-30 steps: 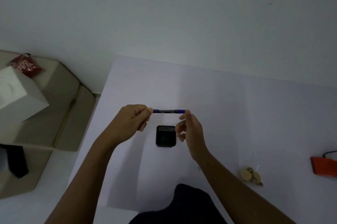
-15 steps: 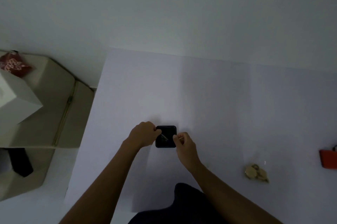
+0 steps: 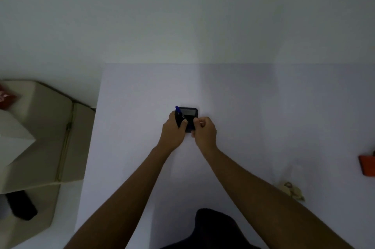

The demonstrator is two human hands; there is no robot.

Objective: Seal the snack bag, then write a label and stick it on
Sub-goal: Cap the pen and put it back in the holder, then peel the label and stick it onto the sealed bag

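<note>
A black square pad (image 3: 190, 114) lies on the white table (image 3: 253, 106), and both my hands are on its near side. My left hand (image 3: 173, 133) grips a blue pen (image 3: 178, 114), whose top end sticks up over the pad's left edge. My right hand (image 3: 205, 133) is closed at the pad's right corner, pinching a small white strip (image 3: 202, 122); I cannot tell what the strip is. The clear snack bag (image 3: 292, 190), with pale round snacks inside, lies near the table's front right, beyond my right forearm and away from both hands.
An orange object (image 3: 367, 165) lies at the right edge of view. Left of the table stands a beige box-like piece (image 3: 50, 127) with a white box (image 3: 14, 139) and a red packet (image 3: 6, 96) on it. A black object (image 3: 22, 205) sits below it.
The hands held the pen level between them above the pad. They have come down onto the pad; the pen is now in my left hand alone.
</note>
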